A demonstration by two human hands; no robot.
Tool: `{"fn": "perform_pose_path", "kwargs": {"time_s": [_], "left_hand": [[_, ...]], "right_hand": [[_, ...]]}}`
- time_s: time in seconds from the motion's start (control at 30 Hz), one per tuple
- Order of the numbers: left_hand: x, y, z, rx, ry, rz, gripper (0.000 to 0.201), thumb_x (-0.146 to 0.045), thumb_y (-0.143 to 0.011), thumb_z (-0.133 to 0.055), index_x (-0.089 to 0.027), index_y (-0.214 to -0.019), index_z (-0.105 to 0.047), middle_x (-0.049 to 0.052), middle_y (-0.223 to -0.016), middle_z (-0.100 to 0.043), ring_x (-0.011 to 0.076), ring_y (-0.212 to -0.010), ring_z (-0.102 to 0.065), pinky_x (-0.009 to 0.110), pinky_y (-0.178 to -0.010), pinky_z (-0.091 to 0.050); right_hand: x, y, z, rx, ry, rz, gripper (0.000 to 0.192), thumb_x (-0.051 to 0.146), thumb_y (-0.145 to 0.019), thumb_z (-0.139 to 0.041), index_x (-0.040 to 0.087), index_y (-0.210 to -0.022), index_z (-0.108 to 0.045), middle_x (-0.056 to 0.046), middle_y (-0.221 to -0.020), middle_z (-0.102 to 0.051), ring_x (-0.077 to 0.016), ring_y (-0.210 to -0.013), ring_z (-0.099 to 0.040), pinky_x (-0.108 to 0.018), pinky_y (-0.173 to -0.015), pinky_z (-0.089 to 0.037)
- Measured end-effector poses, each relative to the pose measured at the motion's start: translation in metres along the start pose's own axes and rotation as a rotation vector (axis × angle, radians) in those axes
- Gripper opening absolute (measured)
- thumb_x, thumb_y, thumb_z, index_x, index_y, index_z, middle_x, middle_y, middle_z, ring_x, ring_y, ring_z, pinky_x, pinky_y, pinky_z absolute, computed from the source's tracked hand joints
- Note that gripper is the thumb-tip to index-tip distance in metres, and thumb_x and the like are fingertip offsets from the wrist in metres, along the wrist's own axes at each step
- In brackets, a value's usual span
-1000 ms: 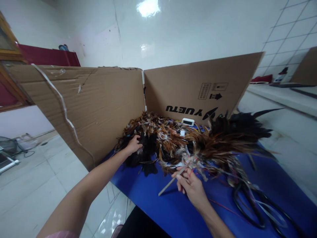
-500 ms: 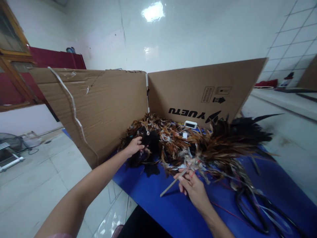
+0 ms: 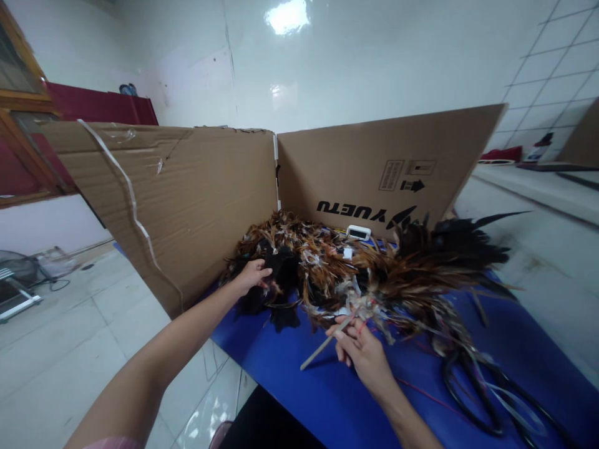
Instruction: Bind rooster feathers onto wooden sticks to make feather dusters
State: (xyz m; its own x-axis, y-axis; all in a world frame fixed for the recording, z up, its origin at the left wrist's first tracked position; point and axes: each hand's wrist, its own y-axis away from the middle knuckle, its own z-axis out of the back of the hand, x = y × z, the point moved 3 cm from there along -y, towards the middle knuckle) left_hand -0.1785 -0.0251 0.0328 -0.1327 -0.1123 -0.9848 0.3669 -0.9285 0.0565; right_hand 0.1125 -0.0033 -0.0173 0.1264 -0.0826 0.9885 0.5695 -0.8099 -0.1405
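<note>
Feathers (image 3: 299, 262) heaped on the blue tabletop (image 3: 299, 386) may scatter if the left hand (image 3: 253, 274), fingers closed in them, tugs while the right hand (image 3: 360, 349) pinches the stick (image 3: 322, 346)

Single head view, looking forward-down, close over blue table (image 3: 299, 380), cardboard screen (image 3: 374, 168) behind.

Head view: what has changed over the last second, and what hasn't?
Little moved. The left hand stayed in the pile of loose feathers and closed its fingers on a dark tuft there. The right hand kept holding the thin stick of the half-made feather duster above the blue table. The cardboard screen and the black scissors stayed put.
</note>
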Motion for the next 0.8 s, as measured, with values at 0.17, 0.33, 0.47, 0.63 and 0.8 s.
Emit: {"fn": "perform_pose_path", "kwargs": {"time_s": [0.17, 0.33, 0.47, 0.63, 0.8], "left_hand": [[0.003, -0.004, 0.003, -0.032, -0.020, 0.000, 0.035, -0.043, -0.066, -0.067, -0.014, -0.078, -0.052, 0.001, -0.066, -0.057, 0.0099, -0.053, -0.056, 0.021, -0.044, -0.046], [0.006, -0.008, 0.007, -0.088, -0.061, -0.022, 0.034, -0.045, -0.067, -0.064, -0.014, -0.067, -0.049, -0.005, -0.055, -0.047, 0.0059, -0.043, -0.044, 0.018, -0.037, -0.039], [0.006, -0.009, 0.008, -0.120, -0.096, -0.046, 0.030, -0.040, -0.067, -0.064, -0.014, -0.061, -0.049, -0.006, -0.052, -0.042, 0.0051, -0.041, -0.040, 0.016, -0.035, -0.032], [0.007, -0.010, 0.009, -0.159, -0.132, -0.066, 0.024, -0.030, -0.064, -0.065, -0.014, -0.058, -0.048, -0.006, -0.051, -0.040, 0.0042, -0.040, -0.038, 0.016, -0.035, -0.027], [0.010, -0.011, 0.008, -0.164, -0.139, -0.048, 0.017, -0.023, -0.063, -0.064, -0.014, -0.063, -0.049, -0.004, -0.056, -0.048, 0.0061, -0.045, -0.044, 0.015, -0.036, -0.030]], "right_hand": [[-0.001, 0.000, 0.000, 0.004, 0.013, -0.003, 0.036, 0.044, -0.078, -0.056, 0.019, -0.099, -0.041, -0.008, -0.091, -0.063, -0.0066, -0.044, -0.047, -0.021, -0.038, -0.033], [-0.002, -0.001, -0.001, 0.009, 0.015, -0.010, 0.036, 0.044, -0.079, -0.056, 0.019, -0.099, -0.040, -0.008, -0.092, -0.062, -0.0065, -0.045, -0.047, -0.020, -0.038, -0.033], [-0.003, -0.001, 0.000, 0.010, 0.015, -0.018, 0.036, 0.044, -0.078, -0.056, 0.019, -0.098, -0.040, -0.008, -0.091, -0.062, -0.0064, -0.044, -0.047, -0.020, -0.038, -0.033], [-0.004, 0.000, 0.001, 0.019, 0.012, -0.012, 0.035, 0.044, -0.079, -0.055, 0.020, -0.099, -0.039, -0.008, -0.091, -0.062, -0.0064, -0.045, -0.047, -0.020, -0.038, -0.033], [-0.002, -0.001, 0.000, 0.019, 0.021, -0.009, 0.034, 0.043, -0.079, -0.055, 0.020, -0.099, -0.039, -0.008, -0.091, -0.062, -0.0065, -0.045, -0.047, -0.021, -0.038, -0.033]]}}
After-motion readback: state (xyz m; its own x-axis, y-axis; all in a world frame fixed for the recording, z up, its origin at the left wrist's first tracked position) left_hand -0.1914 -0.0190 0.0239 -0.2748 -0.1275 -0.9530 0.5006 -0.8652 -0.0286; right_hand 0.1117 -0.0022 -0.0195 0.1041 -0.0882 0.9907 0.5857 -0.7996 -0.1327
